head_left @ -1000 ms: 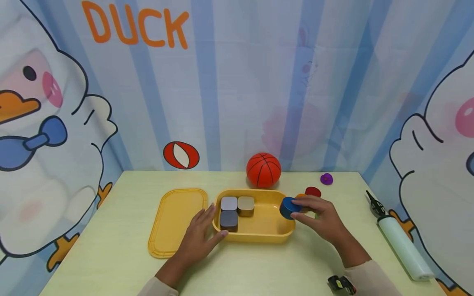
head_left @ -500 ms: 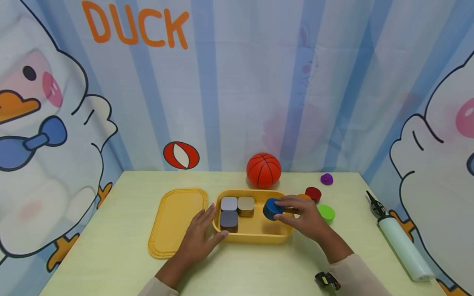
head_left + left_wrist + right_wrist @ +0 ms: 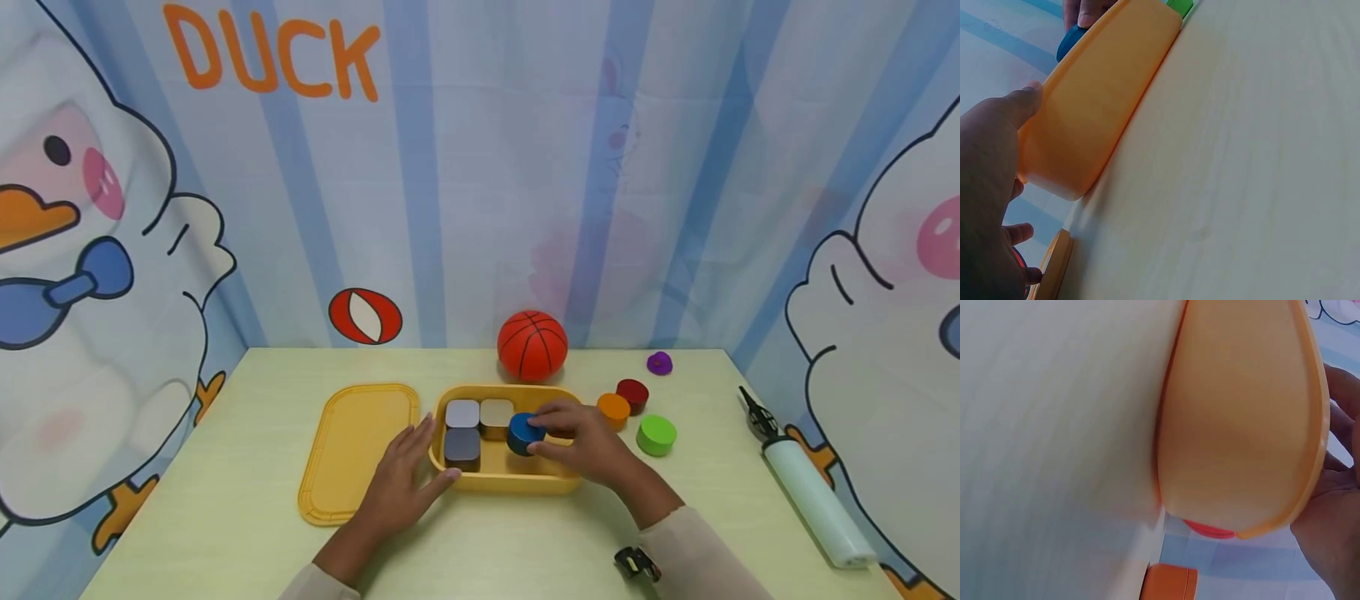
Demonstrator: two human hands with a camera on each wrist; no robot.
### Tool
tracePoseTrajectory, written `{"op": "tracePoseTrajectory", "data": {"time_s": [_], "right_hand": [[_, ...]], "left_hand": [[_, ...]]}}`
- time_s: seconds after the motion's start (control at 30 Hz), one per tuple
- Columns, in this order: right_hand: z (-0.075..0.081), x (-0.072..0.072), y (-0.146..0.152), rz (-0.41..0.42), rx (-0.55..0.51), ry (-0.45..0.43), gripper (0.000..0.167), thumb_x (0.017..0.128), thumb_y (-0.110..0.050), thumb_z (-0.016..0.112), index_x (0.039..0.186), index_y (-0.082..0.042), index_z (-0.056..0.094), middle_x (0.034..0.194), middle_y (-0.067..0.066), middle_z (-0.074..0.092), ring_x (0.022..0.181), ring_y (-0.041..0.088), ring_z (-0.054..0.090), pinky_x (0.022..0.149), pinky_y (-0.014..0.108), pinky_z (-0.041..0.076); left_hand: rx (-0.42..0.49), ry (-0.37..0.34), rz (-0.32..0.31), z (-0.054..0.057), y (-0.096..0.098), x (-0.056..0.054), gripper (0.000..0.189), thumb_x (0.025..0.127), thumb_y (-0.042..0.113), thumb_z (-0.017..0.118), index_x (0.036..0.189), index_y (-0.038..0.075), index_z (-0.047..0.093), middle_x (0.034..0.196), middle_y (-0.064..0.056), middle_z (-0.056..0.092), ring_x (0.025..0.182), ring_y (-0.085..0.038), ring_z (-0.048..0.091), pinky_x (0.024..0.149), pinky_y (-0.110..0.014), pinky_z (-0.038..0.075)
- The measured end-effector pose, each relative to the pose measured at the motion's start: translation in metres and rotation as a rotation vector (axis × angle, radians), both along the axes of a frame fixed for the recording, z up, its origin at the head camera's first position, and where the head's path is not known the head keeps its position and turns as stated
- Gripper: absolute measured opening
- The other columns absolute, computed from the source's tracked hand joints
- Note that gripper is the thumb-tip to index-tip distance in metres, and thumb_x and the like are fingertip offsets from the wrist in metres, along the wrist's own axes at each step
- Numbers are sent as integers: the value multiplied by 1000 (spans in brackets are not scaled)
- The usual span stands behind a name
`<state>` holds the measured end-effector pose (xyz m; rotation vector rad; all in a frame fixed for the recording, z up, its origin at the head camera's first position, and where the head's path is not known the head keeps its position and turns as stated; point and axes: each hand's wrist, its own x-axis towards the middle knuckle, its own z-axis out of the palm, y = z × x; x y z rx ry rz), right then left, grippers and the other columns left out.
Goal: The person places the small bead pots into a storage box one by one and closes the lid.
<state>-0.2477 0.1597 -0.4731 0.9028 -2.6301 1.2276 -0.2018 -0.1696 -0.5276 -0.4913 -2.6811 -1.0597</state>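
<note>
my right hand: thumb and fingers pinching one blue disc, within the yellow box, contact with its floor unclear; my left hand: spread, touching the box's left end; gold block: just beside the disc, could be knocked if i drift left

Head view: from above the near side of the table, facing forward and down; wide, reaching to the backdrop. Left wrist view: low and close, steeply tilted, past the left hand to the outer wall of the yellow box. Right wrist view: likewise low, close, tilted; box wall large beside the right hand. Box common to all three; blue block shared by head and left wrist.
</note>
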Motion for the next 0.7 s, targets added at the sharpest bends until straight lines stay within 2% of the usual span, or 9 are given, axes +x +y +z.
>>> {"op": "tracePoseTrajectory", "data": {"time_s": [0.17, 0.27, 0.43, 0.5, 0.7], "right_hand": [[1, 0, -7, 9, 50, -18, 36, 95, -20, 87, 129, -9, 82, 131, 15, 77, 117, 34, 72, 95, 48, 67], [2, -2, -11, 9, 44, -58, 36, 94, -19, 88, 128, -9, 83, 133, 14, 77, 117, 31, 70, 91, 42, 66], [2, -5, -20, -18, 38, -112, 35, 92, -17, 90, 125, -9, 84, 131, 14, 78, 101, 20, 68, 77, 25, 57], [2, -6, -23, -34, 34, -133, 35, 91, -15, 91, 125, -9, 84, 129, 14, 79, 94, 17, 66, 76, 23, 56], [1, -6, -32, -64, 32, -189, 38, 88, -13, 93, 125, -10, 84, 129, 11, 81, 87, 13, 65, 73, 23, 58]], "left_hand": [[9, -13, -2, 1, 0, 1, 88, 101, 53, 75, 168, 6, 41, 177, -11, 38, 165, -45, 34, 132, -66, 32], [6, -14, 3, 1, 1, 1, 88, 101, 53, 74, 168, 7, 41, 177, -10, 38, 165, -45, 35, 132, -66, 32], [4, -6, 3, 2, 1, 2, 87, 101, 51, 75, 167, 5, 41, 177, -13, 39, 164, -46, 35, 132, -66, 32], [7, -7, -1, 3, 1, 2, 88, 101, 51, 75, 167, 4, 41, 176, -13, 39, 164, -45, 35, 132, -66, 32], [1, -11, 2, 3, 1, 2, 87, 102, 52, 74, 168, 5, 41, 177, -13, 39, 165, -45, 35, 132, -66, 32]]}}
